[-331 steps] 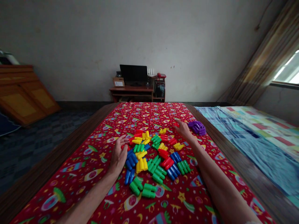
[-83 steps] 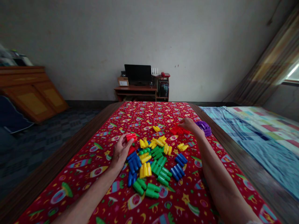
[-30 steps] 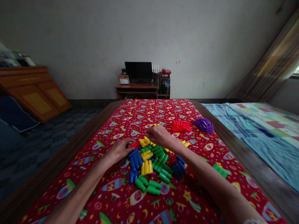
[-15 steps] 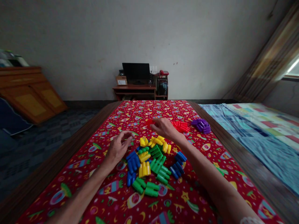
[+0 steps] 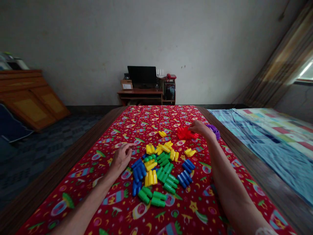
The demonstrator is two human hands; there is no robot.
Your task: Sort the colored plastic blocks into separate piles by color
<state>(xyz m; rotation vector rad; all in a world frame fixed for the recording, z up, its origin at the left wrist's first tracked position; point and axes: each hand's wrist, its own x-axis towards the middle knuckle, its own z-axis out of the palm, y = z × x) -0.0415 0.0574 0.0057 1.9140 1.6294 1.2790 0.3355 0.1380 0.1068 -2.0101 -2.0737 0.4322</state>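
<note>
My right hand (image 5: 200, 127) reaches over the pile of red plastic building blocks (image 5: 184, 133), its fingers bent down and closed on a red block at the pile's right side; the fingertips are partly hidden. My left hand (image 5: 123, 156) hovers beside the blue blocks (image 5: 139, 171), holding nothing, its fingers loosely apart. Several yellow blocks (image 5: 151, 178) and green blocks (image 5: 168, 182) lie mixed in the middle. More dark blue blocks (image 5: 185, 179) sit to their right. Behind my right wrist, purple blocks (image 5: 215, 130) are partly covered.
A red patterned cloth (image 5: 117, 209) covers the table, whose dark wooden edges (image 5: 244, 156) show. Single yellow blocks (image 5: 162, 133) lie apart from the group. Beyond stand a desk (image 5: 140, 92) with a monitor (image 5: 142, 75), a cabinet (image 5: 31, 101) and a bed (image 5: 264, 140).
My right hand has moved right with a red block to the red pile, uncovering two yellow blocks. My left hand has lowered slightly and its fingers have straightened.
</note>
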